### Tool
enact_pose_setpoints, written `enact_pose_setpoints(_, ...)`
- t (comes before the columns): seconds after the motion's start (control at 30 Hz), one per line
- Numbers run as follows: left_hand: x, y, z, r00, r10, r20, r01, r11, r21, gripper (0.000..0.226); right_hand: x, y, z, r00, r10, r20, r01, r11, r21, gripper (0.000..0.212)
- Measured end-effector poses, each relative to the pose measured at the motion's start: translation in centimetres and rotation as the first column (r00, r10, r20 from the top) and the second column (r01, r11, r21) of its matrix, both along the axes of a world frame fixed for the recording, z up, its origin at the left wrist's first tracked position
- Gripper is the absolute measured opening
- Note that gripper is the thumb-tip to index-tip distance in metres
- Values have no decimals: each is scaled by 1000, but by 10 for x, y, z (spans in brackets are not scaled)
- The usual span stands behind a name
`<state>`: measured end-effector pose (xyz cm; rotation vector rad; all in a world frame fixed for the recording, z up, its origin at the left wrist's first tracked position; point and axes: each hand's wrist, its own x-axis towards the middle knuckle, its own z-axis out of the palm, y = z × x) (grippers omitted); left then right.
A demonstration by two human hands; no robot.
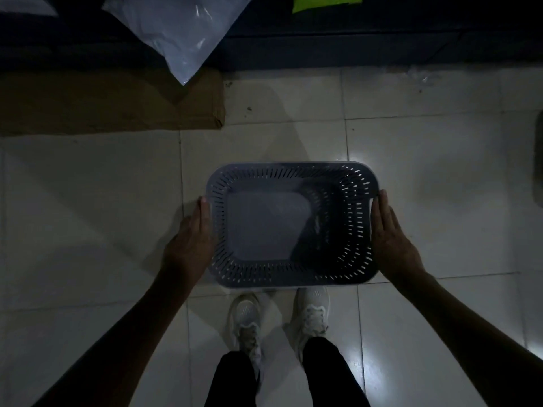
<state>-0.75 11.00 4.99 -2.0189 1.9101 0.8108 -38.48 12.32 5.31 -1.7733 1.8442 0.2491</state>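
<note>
A grey plastic basket point(217, 230) with slotted walls is in the middle of the view, above a tiled floor, and nothing lies inside it. My left hand point(192, 242) lies flat against its left side, fingers straight and pointing away from me. My right hand point(389, 236) presses the right side in the same way, beside the handle slot. Whether the basket stands on the floor or is lifted I cannot tell.
My two white shoes point(311, 312) stand just behind the basket. A flattened brown cardboard sheet point(111, 104) lies on the floor at far left, with a white plastic bag point(179, 27) hanging over it. A dark low edge point(382, 51) runs along the back, with something bright green point(326, 2) on it.
</note>
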Motion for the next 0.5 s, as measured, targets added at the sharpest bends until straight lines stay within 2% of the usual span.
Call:
enact_pose_setpoints(0.07,4,2,-7,1000,-26,-15,27,999,27,54,1,2,-4,1000,-5,27,5,1000,-6,124)
enact_pose_setpoints(0.13,-1,-1,0,999,32,-28,-32,999,8,69,3,2,-6,999,-22,36,23,999,-22,121)
enact_pose_setpoints(0.27,5,-8,11,991,-130,32,129,991,19,91,0,0,3,1000,17,10,-17,998,-59,115)
enact_pose_setpoints(0.37,0,-17,31,973,-204,107,202,979,23,91,-15,-2,26,999,29,-17,-30,995,-90,102)
enact_pose_setpoints(0.5,-48,-36,68,952,-297,79,305,946,-110,87,-44,6,70,995,-100,-16,95,976,-194,86)
